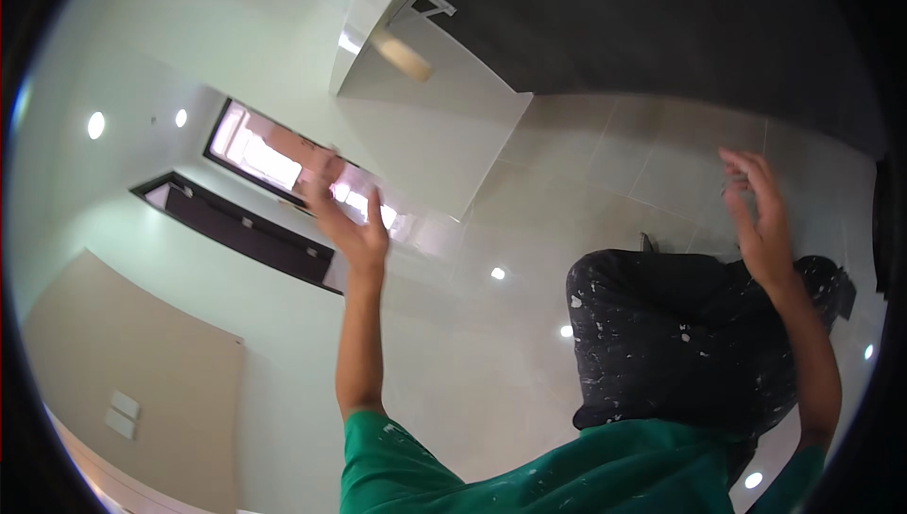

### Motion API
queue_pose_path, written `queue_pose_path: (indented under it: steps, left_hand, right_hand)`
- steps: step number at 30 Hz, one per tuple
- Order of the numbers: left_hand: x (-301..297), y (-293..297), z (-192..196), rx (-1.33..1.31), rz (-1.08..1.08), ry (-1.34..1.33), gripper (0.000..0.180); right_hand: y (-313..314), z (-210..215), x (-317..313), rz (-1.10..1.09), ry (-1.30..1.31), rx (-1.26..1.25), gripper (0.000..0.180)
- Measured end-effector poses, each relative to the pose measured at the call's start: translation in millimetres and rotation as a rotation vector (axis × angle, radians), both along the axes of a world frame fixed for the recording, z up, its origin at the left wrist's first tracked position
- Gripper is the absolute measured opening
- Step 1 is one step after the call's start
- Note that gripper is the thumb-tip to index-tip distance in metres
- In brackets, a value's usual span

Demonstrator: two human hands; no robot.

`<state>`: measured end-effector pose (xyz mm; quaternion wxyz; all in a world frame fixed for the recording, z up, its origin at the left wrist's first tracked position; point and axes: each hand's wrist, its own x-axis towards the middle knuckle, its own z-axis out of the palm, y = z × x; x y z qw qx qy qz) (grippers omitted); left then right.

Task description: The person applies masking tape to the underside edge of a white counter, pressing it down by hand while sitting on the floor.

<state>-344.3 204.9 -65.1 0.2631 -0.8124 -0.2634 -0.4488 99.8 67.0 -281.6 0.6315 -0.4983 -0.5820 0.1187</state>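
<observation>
**A:** What's each hand up to?

**B:** Left hand [350, 221] is well off to the left of the black trousers [685, 334], raised, thumb out from blurry fingers, so that grip's released. Right hand [759, 221] is over by the right knee of the trousers, fingers loosely curled with a gap to the thumb. Released too, I'd say.

**A:** And what are they nearest to?

**B:** The right one's wrist overlaps the trousers from up here, can't tell if it's touching. Left and well forward of the trousers, out past the other hand, is a tan piece [402, 56], too smeared to say what it is or if anything's supporting it.

**A:** Any labels worth squinting at?

**B:** Two white plates [119, 422] on a beige panel [179, 353], far left of the trousers, but they're too small to make out any marks. Pale flecks on the trousers and on the green shirt [586, 467] just behind them look like splatter, not letters.

**A:** Rest of the room?

**B:** Glossy tiled floor [642, 164] around the trousers, big dark panel [699, 23] in front of them.
</observation>
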Motion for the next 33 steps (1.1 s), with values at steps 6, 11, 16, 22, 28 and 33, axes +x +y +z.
queue_pose_path:
  steps: [6, 11, 16, 22, 28, 33]
  left_hand:
    - [-188, -24, -262, -0.548, 0.472, -0.348, 0.063]
    - [-315, -95, -443, -0.701, 0.937, -0.438, 0.069]
    - [-417, -229, -574, -0.858, 1.341, -0.473, 0.082]
    - [-384, -355, -588, -1.006, 1.579, -0.371, 0.062]
    - [-319, -336, -512, -0.798, 1.432, -0.156, 0.057]
    - [-272, -378, -517, -0.785, 1.462, -0.067, 0.058]
  right_hand:
    - [3, 13, -37, 0.222, -0.197, -0.29, 0.032]
    - [14, 37, -70, 0.399, -0.429, -0.602, 0.032]
    - [48, 60, -102, 0.542, -0.805, -0.69, 0.042]
    - [92, 75, -128, 0.679, -1.176, -0.764, 0.048]
    - [149, 56, -191, 0.789, -1.397, -0.783, 0.049]
    - [181, 47, -210, 0.992, -1.389, -0.757, 0.047]
